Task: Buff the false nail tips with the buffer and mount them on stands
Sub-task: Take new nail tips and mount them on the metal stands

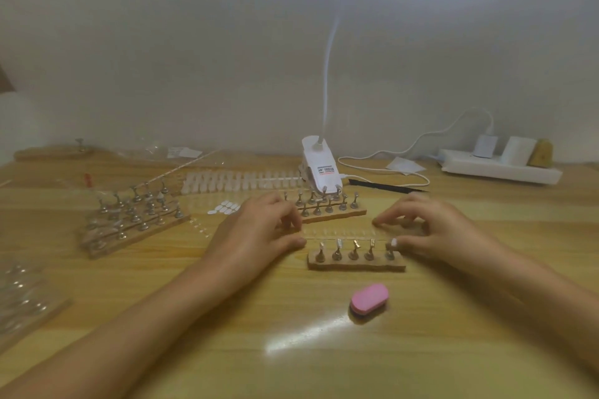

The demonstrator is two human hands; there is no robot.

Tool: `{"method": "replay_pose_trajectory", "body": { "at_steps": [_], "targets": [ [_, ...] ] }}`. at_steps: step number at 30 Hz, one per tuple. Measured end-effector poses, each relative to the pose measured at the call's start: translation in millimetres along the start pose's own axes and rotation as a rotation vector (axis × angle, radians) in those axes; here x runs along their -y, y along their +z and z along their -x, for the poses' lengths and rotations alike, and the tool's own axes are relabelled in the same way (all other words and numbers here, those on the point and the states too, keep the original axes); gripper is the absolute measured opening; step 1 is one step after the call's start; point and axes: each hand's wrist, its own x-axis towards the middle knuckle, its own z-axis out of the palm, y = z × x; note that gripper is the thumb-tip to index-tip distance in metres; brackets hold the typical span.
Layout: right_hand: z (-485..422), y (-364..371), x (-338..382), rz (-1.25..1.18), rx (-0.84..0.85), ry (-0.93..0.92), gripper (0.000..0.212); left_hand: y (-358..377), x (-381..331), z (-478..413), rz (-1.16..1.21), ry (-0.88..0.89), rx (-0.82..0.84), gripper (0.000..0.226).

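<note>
right hand (431, 230) seems to pinch a nail tip (394, 242) on the stand (356, 264); left hand (259, 232) loosely curled, empty.

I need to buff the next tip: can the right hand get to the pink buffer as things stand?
Probably yes. The buffer lies alone on the bare table, nearer the person than the right hand. The hand only has to pass the end of the strip of stands.
</note>
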Motion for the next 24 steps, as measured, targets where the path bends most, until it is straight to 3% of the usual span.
{"method": "replay_pose_trajectory", "body": {
  "at_steps": [7,12,17,19,24],
  "targets": [
    [-0.8,3.6,-10.7,-0.214,-0.032,-0.034,0.03,-1.2,3.1,-2.3,0.072,-0.018,0.032,0.021],
    [1.3,5.1,-10.1,-0.257,-0.021,-0.125,0.031,4.7,5.4,-1.5,0.121,-0.032,-0.055,0.01],
    [2.4,5.4,-10.4,-0.316,-0.029,-0.135,0.038,7.9,3.5,-4.7,0.279,-0.028,-0.078,0.016],
    [2.0,5.9,-10.3,-0.3,-0.012,-0.138,0.039,6.7,2.6,-3.4,0.235,0.029,-0.095,0.019],
    [2.0,5.0,-10.4,-0.325,0.008,-0.099,0.034,2.1,-1.3,3.5,-0.145,0.299,-0.217,0.019]
  ]
}}
